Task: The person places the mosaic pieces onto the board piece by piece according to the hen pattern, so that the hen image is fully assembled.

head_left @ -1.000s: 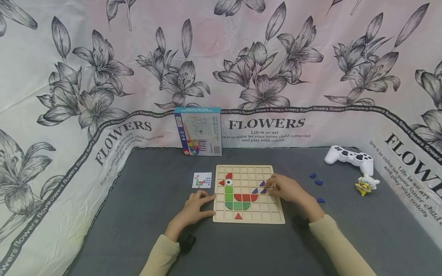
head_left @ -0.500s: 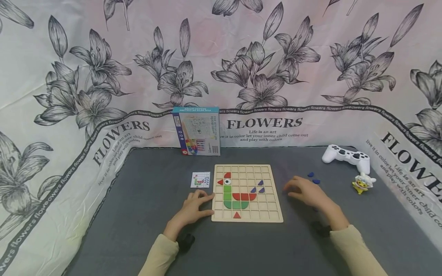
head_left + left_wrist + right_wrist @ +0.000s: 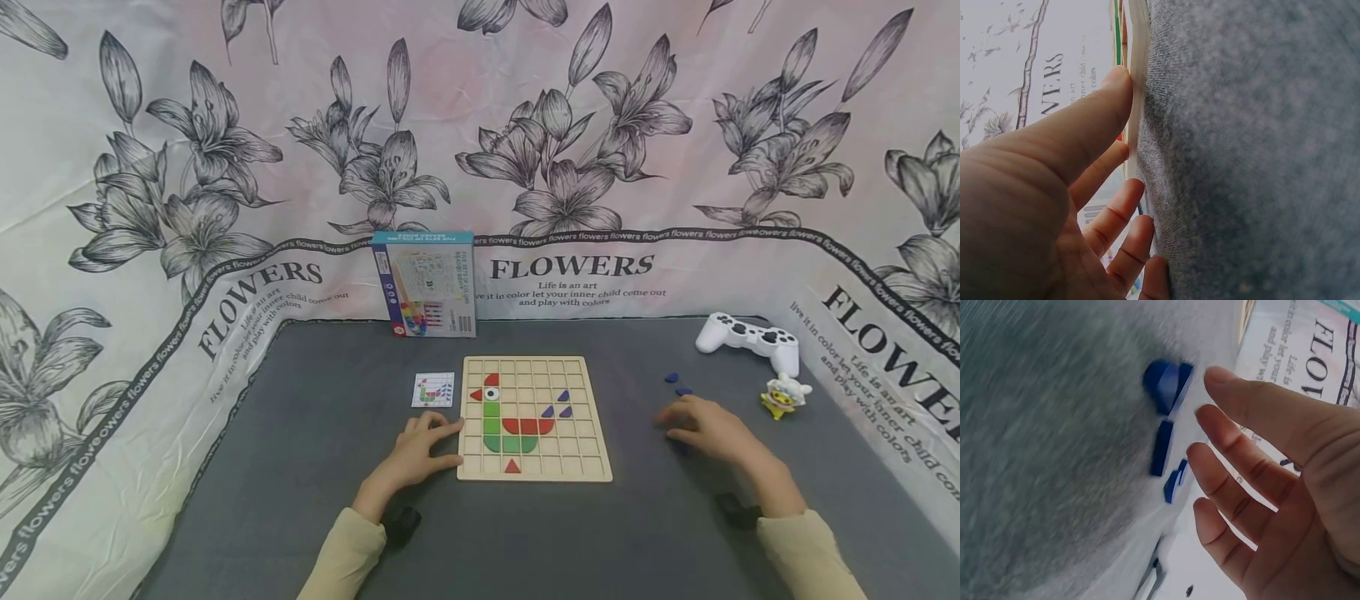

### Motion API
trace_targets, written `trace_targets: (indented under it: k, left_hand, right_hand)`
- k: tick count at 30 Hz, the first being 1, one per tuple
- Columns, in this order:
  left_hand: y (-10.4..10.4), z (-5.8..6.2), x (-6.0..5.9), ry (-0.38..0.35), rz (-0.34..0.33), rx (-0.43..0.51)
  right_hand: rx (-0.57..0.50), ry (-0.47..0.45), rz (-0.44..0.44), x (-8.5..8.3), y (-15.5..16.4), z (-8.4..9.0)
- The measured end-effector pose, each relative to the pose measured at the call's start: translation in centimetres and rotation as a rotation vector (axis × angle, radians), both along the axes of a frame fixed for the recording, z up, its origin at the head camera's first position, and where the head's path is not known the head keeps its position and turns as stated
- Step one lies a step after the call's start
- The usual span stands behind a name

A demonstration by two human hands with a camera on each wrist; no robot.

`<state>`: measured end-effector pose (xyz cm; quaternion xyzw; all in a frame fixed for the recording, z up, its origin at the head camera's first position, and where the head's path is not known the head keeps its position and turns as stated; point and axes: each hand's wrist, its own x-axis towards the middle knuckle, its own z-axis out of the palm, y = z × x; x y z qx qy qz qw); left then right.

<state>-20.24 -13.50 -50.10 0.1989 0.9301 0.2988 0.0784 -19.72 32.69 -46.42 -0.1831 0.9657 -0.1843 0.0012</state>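
Observation:
My left hand (image 3: pixel 412 458) rests at the left edge of a wooden grid board (image 3: pixel 594 458), thumb and index fingertips touching its side. On the board, red, green and blue pieces form a bird, with a round eye piece (image 3: pixel 491 393) at its head. Several blue pieces (image 3: pixel 564 396) form its tail, and a red triangle (image 3: pixel 512 467) lies below the body. My right hand (image 3: pixel 708 429) hovers right of the board, fingers apart and holding nothing. Loose blue pieces (image 3: pixel 1161 448) lie just beyond its fingertips in the right wrist view; the hand partly hides them in the head view.
A small picture card (image 3: pixel 432 390) showing a similar bird lies left of the board. Behind stands a cardboard box (image 3: pixel 431 287) against the flowered cloth. A white game controller (image 3: pixel 750 340) and a small yellow-and-white figurine (image 3: pixel 782 397) are at the back right.
My right hand has left the tail pieces on the board and moved right to the loose blue pieces. The left hand stays at the board's edge.

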Motion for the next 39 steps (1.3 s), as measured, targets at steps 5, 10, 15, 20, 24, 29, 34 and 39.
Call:
trace_targets:
  k: [5,10,15,20,24,29,34,39]
  left_hand:
    - [0.0,0.1,0.0,-0.001,0.0,0.0]
    - [-0.1,0.1,0.0,0.007,-0.001,-0.004]
    - [0.0,0.0,-0.1,0.007,-0.004,-0.008]
    - [0.1,0.0,-0.1,0.005,-0.005,-0.008]
    - [0.1,0.1,0.0,0.003,-0.008,-0.006]
    - [0.1,0.1,0.0,-0.001,-0.005,-0.012]
    - [0.1,0.1,0.0,0.001,-0.002,-0.013]
    - [0.1,0.1,0.0,0.009,-0.003,-0.01]
  right_hand:
    - [-0.016,-0.013,0.027,0.2,0.6,0.0]
    - [-0.002,-0.023,0.031,0.0,0.4,-0.1]
    - [0.012,-0.03,0.013,-0.4,-0.1,-0.3]
    - [0.025,-0.047,-0.028,-0.8,-0.5,-0.5]
    - [0.03,-0.054,-0.021,-1.0,-0.2,-0.2]
    - [0.022,-0.066,0.03,-1.1,0.3,0.1]
    - [0.005,-0.11,0.102,-1.2,0.2,-0.1]
    - [0.021,-0.089,0.127,-1.3,-0.3,-0.2]
